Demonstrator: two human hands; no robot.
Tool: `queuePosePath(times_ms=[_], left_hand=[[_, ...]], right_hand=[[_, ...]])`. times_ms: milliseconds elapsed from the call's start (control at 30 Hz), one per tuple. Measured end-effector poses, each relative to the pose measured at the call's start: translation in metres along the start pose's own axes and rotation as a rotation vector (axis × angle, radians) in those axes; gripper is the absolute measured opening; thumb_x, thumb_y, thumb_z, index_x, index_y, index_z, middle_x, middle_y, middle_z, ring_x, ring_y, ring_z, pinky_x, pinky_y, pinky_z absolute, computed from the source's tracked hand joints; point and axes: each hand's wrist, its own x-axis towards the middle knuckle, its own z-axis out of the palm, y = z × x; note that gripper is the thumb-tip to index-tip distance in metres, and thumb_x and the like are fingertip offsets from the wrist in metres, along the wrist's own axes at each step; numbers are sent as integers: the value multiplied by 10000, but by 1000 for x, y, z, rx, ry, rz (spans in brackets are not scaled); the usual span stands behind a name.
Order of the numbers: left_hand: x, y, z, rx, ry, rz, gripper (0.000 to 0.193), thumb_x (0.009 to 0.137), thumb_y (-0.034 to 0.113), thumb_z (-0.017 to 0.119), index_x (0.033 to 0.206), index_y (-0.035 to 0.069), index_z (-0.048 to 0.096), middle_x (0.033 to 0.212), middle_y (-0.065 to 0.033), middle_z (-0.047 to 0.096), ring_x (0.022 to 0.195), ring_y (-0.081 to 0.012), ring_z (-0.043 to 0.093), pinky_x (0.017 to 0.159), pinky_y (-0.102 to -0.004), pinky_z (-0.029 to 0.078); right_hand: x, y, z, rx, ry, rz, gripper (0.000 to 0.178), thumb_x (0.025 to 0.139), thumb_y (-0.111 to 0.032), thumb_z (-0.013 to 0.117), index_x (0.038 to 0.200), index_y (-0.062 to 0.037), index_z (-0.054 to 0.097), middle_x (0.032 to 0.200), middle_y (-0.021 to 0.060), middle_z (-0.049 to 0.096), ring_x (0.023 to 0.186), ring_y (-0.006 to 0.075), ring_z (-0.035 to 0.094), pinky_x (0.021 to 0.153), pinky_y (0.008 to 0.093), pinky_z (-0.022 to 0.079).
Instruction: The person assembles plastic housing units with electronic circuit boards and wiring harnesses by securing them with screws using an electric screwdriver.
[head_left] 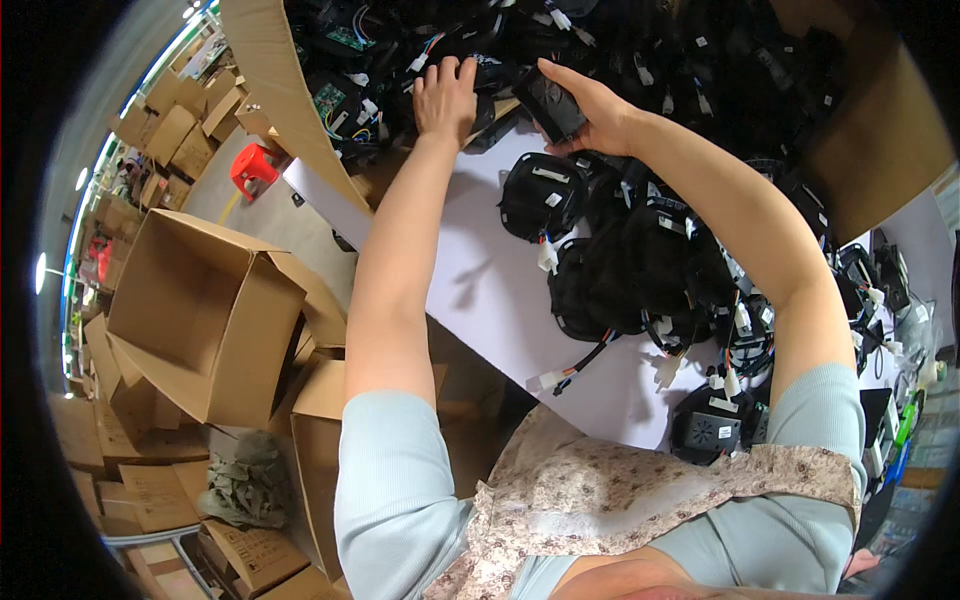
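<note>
My right hand (600,112) grips a black plastic electronic module (552,106) at the near edge of a large cardboard box (330,130). Thumb on top, the fingers are mostly hidden beneath it. To its left, my left hand (447,102) reaches over the box edge, fingers spread on the black modules heaped inside; its fingertips partly merge with the dark pile. Similar black modules (543,195) with white connectors and coloured wires lie bunched on the white tabletop (480,300), below my right forearm. Another module with a round grille (706,430) sits at the table's near edge.
An open, tilted cardboard carton (185,310) stands to the left, with more cartons beneath and behind it. A red stool (254,170) is on the floor. Crumpled grey-green material (245,480) lies among boxes at lower left. Green and blue items (908,425) are at far right.
</note>
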Motion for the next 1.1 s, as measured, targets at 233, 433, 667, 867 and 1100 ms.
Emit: queuePosePath(times_ms=[233, 433, 667, 867, 1100], left_hand=[[-7, -11, -33, -237, 101, -102, 221, 918, 257, 702, 1087, 119, 667, 1055, -97, 645, 1041, -353, 646, 852, -479, 538], [-84, -3, -64, -537, 258, -440, 303, 935, 293, 659, 1062, 22, 607, 1004, -210, 651, 924, -459, 621, 841, -506, 502], [-187, 13, -87, -1293, 193, -957, 189, 1023, 197, 627, 1093, 22, 638, 874, -30, 631, 665, -73, 581, 583, -253, 570], [-223, -9, -123, -1310, 170, -996, 195, 1041, 217, 611, 1117, 46, 664, 835, 1, 627, 636, -49, 535, 538, -225, 492], [-213, -17, -170, -638, 365, -617, 203, 1017, 171, 640, 1094, -10, 689, 882, -89, 639, 727, -153, 588, 636, -291, 484]], right_hand=[[-20, 13, 0, 40, 139, -12, 590, 1043, -568, 443, 1417, -115, 497, 1316, 126, 572, 1223, 269, 560, 927, 503, 594], [-20, 20, -7, -47, 105, -29, 579, 1002, -592, 537, 1351, -131, 571, 1235, 86, 599, 1093, 218, 588, 894, 470, 611], [-23, 26, 15, -144, 92, -22, 638, 986, -617, 563, 1398, -129, 556, 1222, 40, 588, 1094, 166, 580, 859, 419, 565], [-37, 25, 37, -186, 21, -87, 634, 977, -604, 599, 1381, -118, 547, 1123, 12, 554, 1000, 136, 570, 866, 407, 573], [-35, 31, 47, -282, -18, -164, 631, 1017, -550, 565, 1441, -88, 492, 1174, 27, 547, 1054, 143, 583, 938, 397, 583]])
